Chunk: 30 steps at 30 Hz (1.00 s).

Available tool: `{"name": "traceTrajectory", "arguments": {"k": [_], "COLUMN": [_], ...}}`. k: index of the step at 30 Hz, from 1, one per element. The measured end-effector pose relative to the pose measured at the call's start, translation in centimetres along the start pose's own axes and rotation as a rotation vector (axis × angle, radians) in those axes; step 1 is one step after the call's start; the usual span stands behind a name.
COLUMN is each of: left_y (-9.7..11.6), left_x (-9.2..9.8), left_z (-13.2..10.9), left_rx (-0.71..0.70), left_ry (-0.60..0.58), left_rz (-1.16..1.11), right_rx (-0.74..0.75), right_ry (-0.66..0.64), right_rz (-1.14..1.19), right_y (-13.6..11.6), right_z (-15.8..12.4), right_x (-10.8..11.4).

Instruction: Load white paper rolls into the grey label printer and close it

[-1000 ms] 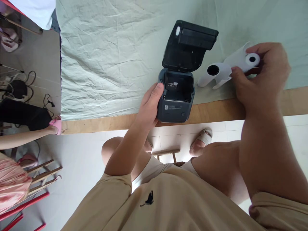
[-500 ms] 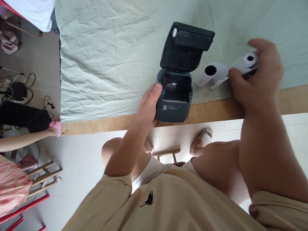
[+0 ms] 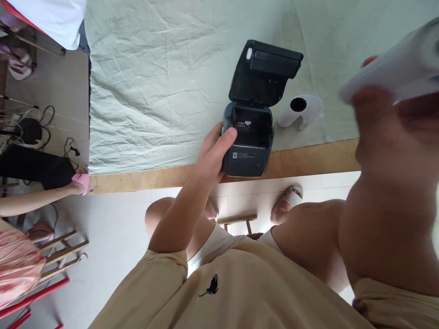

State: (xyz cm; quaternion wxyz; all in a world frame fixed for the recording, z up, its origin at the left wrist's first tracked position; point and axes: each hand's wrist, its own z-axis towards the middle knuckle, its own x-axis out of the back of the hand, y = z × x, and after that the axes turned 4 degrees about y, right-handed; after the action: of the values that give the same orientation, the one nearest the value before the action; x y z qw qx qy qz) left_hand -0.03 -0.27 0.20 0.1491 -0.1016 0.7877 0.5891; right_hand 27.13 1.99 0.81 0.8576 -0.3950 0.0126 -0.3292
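A dark portable label printer (image 3: 247,157) stands at the table's front edge, its lid (image 3: 262,75) swung up and its roll bay bare inside. My left hand (image 3: 219,146) grips its left side, thumb over the rim. My right hand (image 3: 387,123), blurred by motion, holds a white paper roll (image 3: 391,68) raised at the right, close to the camera; part of the roll runs out of view. On the cloth to the right of the printer lies another white paper roll (image 3: 290,116) with a dark core and a loose curling end.
A pale green cloth (image 3: 154,91) covers the table, with a bare wooden edge (image 3: 144,179) in front. At left are another person's leg (image 3: 37,198), a black box (image 3: 34,164), cables and a wooden stool (image 3: 63,251). White cloth (image 3: 55,18) hangs at upper left.
My right hand has lifted one paper roll off the table, up and to the right toward the camera. The other roll stays on the cloth. My left hand keeps hold of the printer.
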Motion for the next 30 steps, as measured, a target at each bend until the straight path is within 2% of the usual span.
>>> {"name": "traceTrajectory", "arguments": {"k": [1, 2, 3, 5, 8, 10, 12, 15, 21, 23, 26, 28, 30], "left_y": [0.1, 0.2, 0.3, 0.4, 0.4, 0.4, 0.3, 0.2, 0.4, 0.5, 0.2, -0.3, -0.8], "left_x": [0.0, 0.0, 0.1, 0.2, 0.4, 0.5, 0.5, 0.3, 0.0, 0.2, 0.8, 1.2, 1.6], "left_z": [-0.1, -0.1, -0.2, -0.1, -0.1, -0.1, -0.1, -0.1, -0.4, -0.4, -0.2, 0.3, 0.7], "left_rx": [0.001, 0.002, 0.002, -0.008, -0.003, 0.009, 0.014, -0.005, -0.023, -0.024, -0.041, -0.079, -0.112], "left_ry": [-0.002, -0.004, -0.005, 0.002, -0.005, -0.019, -0.028, -0.042, 0.009, 0.01, -0.034, -0.053, -0.083], "left_rz": [0.019, 0.036, 0.047, 0.051, 0.053, 0.053, 0.041, -0.012, -0.028, 0.019, 0.057, 0.058, 0.054], "right_rx": [0.2, 0.299, 0.336, 0.284, 0.228, 0.276, 0.352, 0.445, 0.464, 0.438, 0.307, 0.207, 0.161], "right_ry": [-0.074, -0.124, -0.216, -0.319, -0.413, -0.4, -0.333, -0.276, -0.424, -0.368, -0.179, -0.184, -0.259], "right_rz": [0.005, -0.026, -0.067, -0.141, -0.217, -0.219, -0.191, -0.144, -0.011, 0.051, 0.032, -0.059, -0.135], "right_y": [-2.0, -3.8, -5.4, -7.1, -6.6, -5.7, -5.2, -5.8, -7.2, -7.2, -7.3, -7.5, -7.5], "right_z": [-0.3, -0.7, -1.2, -2.2, -3.0, -3.0, -2.9, -3.0, -4.0, -3.9, -3.2, -2.7, -2.2], "right_x": [-0.6, -1.3, -2.1, -3.3, -4.6, -5.1, -5.3, -5.3, -4.6, -4.4, -4.0, -3.7, -3.3]}}
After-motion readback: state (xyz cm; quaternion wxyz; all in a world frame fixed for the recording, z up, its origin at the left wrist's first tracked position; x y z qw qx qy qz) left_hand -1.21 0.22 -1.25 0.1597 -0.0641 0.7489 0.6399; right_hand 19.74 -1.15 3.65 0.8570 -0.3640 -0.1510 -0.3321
